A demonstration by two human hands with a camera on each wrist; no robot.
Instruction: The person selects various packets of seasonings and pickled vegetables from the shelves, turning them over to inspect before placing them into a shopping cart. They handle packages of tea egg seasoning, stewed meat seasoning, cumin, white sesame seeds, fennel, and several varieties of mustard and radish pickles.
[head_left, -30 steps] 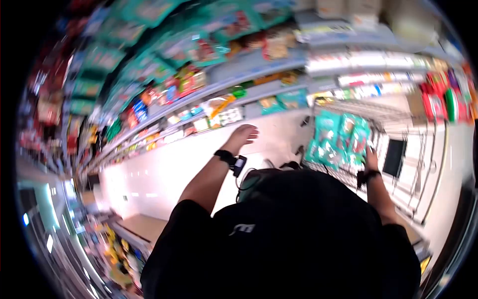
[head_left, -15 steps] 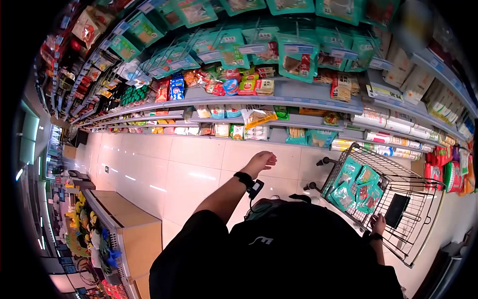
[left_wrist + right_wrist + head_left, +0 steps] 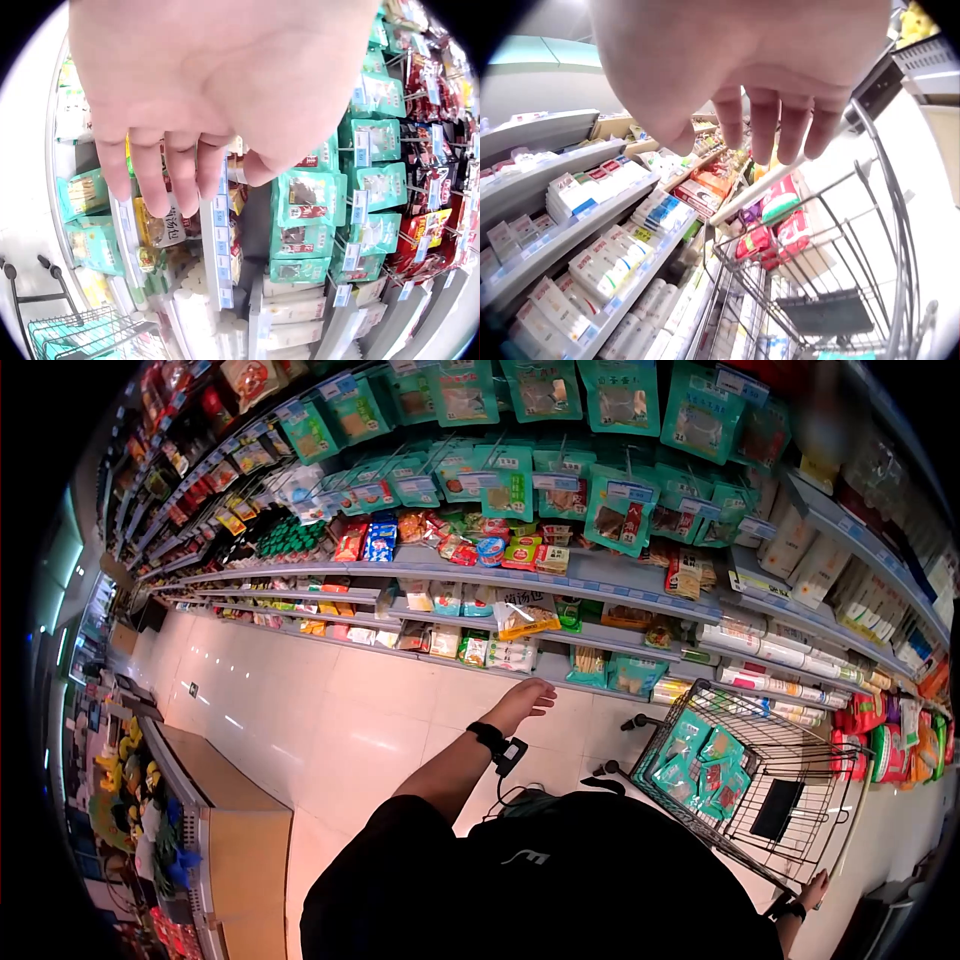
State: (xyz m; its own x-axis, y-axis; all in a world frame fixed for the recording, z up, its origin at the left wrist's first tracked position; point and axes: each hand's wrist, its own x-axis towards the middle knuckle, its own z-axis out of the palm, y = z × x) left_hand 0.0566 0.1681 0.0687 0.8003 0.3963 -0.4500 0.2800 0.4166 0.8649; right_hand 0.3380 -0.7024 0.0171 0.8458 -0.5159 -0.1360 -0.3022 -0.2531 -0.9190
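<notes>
My left hand (image 3: 521, 703) hangs in the air over the floor in front of the shelves, fingers loosely extended and holding nothing. In the left wrist view its fingers (image 3: 180, 169) overlap the shelf edges behind. The right hand (image 3: 814, 890) is at the handle end of a wire shopping cart (image 3: 765, 745), on my right. From the right wrist, its extended fingers (image 3: 763, 127) reach down right at the pale handle bar (image 3: 761, 185). Several teal pouches (image 3: 700, 765) lie inside the cart. A dark panel (image 3: 777, 810) is fixed near its handle end.
Shelves ahead carry teal hanging pouches (image 3: 620, 510), small packets (image 3: 525, 553) and rolled white packs (image 3: 770, 650). Red and green bags (image 3: 885, 745) stand beyond the cart. Behind on the left is a wooden-sided display stand (image 3: 245, 880). Tiled floor (image 3: 330, 710) lies between.
My right hand has moved from beside the cart basket back to its handle end. The left hand stays extended in the air, while the head view has shifted and become sharper.
</notes>
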